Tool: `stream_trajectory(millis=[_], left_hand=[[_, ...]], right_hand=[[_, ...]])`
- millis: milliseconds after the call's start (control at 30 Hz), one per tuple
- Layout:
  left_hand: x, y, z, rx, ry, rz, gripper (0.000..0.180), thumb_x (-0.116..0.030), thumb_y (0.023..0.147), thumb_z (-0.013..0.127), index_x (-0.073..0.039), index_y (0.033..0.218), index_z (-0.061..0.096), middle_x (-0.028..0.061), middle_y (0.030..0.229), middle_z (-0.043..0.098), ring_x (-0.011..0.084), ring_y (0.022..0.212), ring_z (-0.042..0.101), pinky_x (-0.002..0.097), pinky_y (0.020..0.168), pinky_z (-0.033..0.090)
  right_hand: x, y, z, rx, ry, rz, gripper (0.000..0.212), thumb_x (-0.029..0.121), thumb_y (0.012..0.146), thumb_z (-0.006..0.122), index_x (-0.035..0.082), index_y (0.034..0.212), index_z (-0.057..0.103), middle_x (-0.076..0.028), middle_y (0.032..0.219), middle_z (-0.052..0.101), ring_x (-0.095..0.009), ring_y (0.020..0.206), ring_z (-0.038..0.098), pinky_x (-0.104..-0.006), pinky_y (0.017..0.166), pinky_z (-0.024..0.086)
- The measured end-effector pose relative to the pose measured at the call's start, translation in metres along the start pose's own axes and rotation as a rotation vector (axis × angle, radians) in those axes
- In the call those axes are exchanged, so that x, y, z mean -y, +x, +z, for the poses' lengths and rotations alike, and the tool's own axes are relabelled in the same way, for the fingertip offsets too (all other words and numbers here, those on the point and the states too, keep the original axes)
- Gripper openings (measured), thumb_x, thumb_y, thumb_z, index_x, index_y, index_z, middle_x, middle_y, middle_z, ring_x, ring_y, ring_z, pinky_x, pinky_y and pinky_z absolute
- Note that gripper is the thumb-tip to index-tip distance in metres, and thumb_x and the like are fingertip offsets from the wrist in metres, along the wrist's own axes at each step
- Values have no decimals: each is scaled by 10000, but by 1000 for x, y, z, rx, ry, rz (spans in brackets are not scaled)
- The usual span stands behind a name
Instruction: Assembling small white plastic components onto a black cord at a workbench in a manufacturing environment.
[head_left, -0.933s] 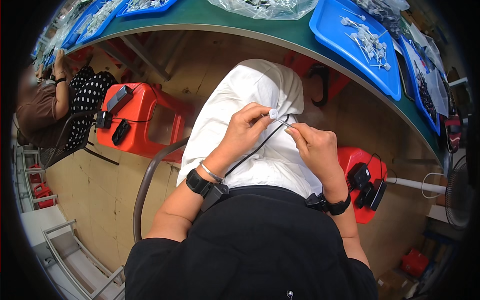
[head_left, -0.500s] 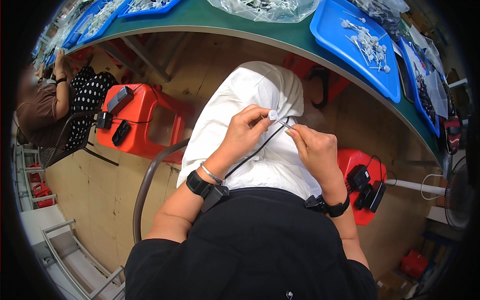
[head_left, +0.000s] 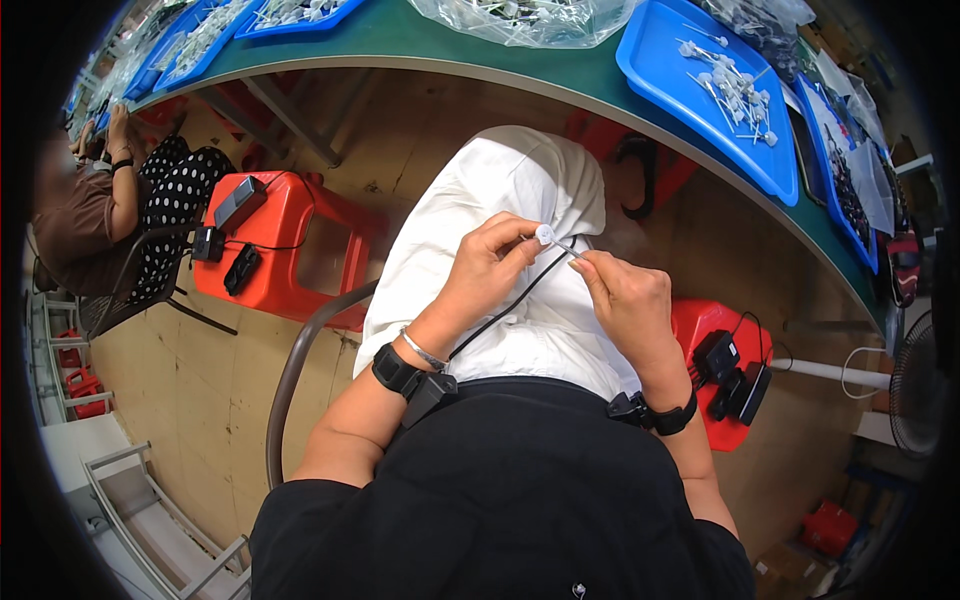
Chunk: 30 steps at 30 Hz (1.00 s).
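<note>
Above my lap, my left hand pinches a small white flower-shaped piece between thumb and fingertips. My right hand is closed on a thin grey rod-like tool, its tip reaching up to the white piece. Whether the tip goes into the piece or only touches it is too small to tell. The rod's other end is hidden inside my right fist. A black cord runs across the white trousers just under both hands.
The green table curves ahead. On it are a blue tray of white-headed sticks and a clear plastic bag of similar pieces. Red stools with black devices flank me; a fan stands right. Another person sits left.
</note>
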<state>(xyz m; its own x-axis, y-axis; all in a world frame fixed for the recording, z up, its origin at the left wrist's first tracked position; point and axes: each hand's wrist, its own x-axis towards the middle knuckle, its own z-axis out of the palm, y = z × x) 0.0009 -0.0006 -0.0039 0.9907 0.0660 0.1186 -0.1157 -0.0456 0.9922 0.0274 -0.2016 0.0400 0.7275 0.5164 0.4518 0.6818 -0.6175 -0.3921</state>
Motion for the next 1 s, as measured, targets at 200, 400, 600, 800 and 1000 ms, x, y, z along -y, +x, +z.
stream_trajectory(millis=[200, 400, 600, 800, 1000], left_hand=[[1, 0, 0, 5, 0, 11, 134, -65, 974, 678, 11, 1070, 732, 31, 943, 648, 84, 765, 601, 235, 691, 492], [3, 0, 0, 20, 0, 14, 135, -79, 979, 681, 12, 1065, 733, 32, 935, 648, 86, 765, 599, 237, 688, 492], [4, 0, 0, 34, 53, 27, 139, -94, 978, 690, 16, 1049, 737, 33, 926, 650, 87, 764, 597, 237, 688, 491], [7, 0, 1, 35, 120, 64, 137, -87, 969, 700, 14, 1052, 742, 32, 924, 654, 85, 761, 592, 237, 685, 488], [4, 1, 2, 38, 209, 91, 126, -62, 952, 708, 4, 1051, 749, 42, 910, 665, 99, 757, 593, 248, 684, 486]], right_hand=[[0, 0, 0, 1, 10, -8, 175, 218, 955, 701, 59, 880, 699, -88, 668, 672, -274, 530, 632, -363, 478, 470], [-2, -2, -1, 74, 140, 112, 204, 240, 959, 701, 76, 839, 720, -138, 593, 598, -306, 489, 587, -380, 465, 433], [-2, 0, -9, 146, 262, 224, 236, 259, 958, 703, 68, 825, 743, -164, 561, 553, -350, 491, 561, -408, 473, 419], [4, 3, -19, 169, 84, 163, 312, 261, 965, 693, 54, 732, 673, -152, 535, 541, -349, 470, 549, -409, 469, 420], [10, 2, -24, 154, -131, 44, 343, 243, 957, 698, 58, 690, 588, -106, 507, 550, -299, 438, 559, -387, 451, 428]])
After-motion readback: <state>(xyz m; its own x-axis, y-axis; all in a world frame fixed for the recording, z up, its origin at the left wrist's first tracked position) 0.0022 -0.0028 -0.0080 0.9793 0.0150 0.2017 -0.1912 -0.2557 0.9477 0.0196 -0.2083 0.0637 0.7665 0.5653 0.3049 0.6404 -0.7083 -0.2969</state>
